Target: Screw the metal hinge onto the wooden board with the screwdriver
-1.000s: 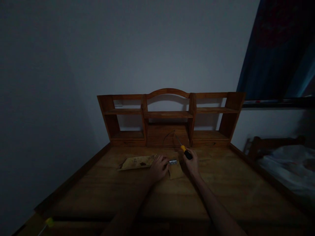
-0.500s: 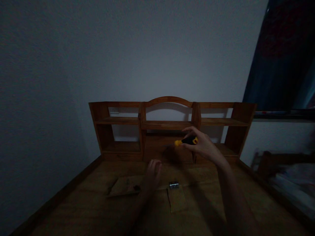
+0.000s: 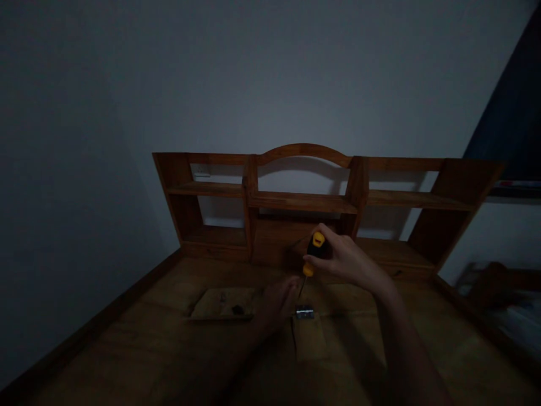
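My right hand is closed around the black-and-yellow handle of a screwdriver. Its thin shaft slants down, the tip just above a small shiny metal piece that looks like a hinge. That piece sits at the far edge of a small light wooden board on the wooden tabletop. My left hand is just left of the metal piece, its fingers drawn together near the screwdriver tip. Whatever those fingers hold, if anything, is too dark to make out.
Left of my left hand lies a flat wooden piece with a dark spot on it. A wooden shelf unit stands along the table's back, against a pale wall. A dark curtain hangs at the right.
My right hand has swung the screwdriver from nearly level to pointing down and lowered it towards the metal piece. My left hand has moved right, closer to that piece. The view has shifted slightly.
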Motion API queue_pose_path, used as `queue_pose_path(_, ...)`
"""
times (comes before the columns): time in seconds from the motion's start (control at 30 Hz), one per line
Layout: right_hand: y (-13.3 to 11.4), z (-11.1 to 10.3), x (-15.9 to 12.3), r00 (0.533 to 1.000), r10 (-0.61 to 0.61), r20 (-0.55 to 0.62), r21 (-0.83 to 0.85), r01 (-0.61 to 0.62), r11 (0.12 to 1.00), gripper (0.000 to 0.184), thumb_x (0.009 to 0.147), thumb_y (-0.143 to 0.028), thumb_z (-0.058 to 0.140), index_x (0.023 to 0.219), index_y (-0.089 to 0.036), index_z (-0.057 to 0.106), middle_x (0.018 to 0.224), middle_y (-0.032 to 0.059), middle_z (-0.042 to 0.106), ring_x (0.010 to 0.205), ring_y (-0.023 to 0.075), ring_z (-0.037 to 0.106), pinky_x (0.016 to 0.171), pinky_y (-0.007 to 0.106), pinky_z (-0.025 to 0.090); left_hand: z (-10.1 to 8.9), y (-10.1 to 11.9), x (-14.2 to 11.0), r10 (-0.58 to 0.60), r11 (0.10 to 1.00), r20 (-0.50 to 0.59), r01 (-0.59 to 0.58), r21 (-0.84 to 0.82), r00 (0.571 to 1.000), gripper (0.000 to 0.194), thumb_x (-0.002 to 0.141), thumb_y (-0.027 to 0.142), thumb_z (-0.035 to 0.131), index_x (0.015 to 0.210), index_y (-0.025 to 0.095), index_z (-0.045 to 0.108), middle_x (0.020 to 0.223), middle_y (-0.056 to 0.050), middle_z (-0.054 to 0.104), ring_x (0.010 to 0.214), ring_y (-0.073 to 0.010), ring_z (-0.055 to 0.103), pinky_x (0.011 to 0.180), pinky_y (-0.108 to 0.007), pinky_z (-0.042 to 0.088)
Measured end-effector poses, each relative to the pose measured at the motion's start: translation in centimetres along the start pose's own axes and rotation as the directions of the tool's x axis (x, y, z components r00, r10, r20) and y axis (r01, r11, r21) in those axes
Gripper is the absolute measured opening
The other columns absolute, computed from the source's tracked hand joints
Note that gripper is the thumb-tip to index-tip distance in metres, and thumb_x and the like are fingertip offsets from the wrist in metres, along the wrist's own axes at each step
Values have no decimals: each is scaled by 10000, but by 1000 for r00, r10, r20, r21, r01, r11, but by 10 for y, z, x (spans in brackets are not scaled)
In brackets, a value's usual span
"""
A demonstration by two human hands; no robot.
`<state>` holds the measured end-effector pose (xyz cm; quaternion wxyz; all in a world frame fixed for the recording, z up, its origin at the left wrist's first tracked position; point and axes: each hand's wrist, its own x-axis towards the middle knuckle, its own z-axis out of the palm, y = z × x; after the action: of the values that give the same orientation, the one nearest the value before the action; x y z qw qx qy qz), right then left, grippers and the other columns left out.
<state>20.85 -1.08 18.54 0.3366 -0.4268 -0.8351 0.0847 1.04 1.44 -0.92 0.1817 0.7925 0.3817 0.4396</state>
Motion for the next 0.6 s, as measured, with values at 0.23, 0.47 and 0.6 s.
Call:
queue_pose_path(0.23,5,14,7,997,-5,72,-40,8,999,294,832,-413,648,959,-244,443,801,-7,625,710,174,592,598,253,370,-6,5,0,12,993,161,8,-121,987,370,1027,329,321,1318,248,534,1195,-55,678,1076,-193,645,981,-353,496)
queue_pose_path(0.47,10,19,11,995,22,100,-32,-19,999,296,827,-420,646,948,-236,448,792,1,620,680,169,586,578,251,373,-10,4,-2,15,996,167,0,-89,986,394,1014,315,339,1356,276,531,1267,-56,658,1149,-215,630,1005,-389,509)
queue_pose_path(0.6,11,21,13,994,30,109,-49,-24,999,304,823,-424,655,923,-237,437,771,-7,611,675,168,584,566,247,367,-10,2,-2,22,996,206,-3,-91,978,399,1016,311,338,1373,271,511,1304,-55,639,1166,-210,622,1020,-390,501)
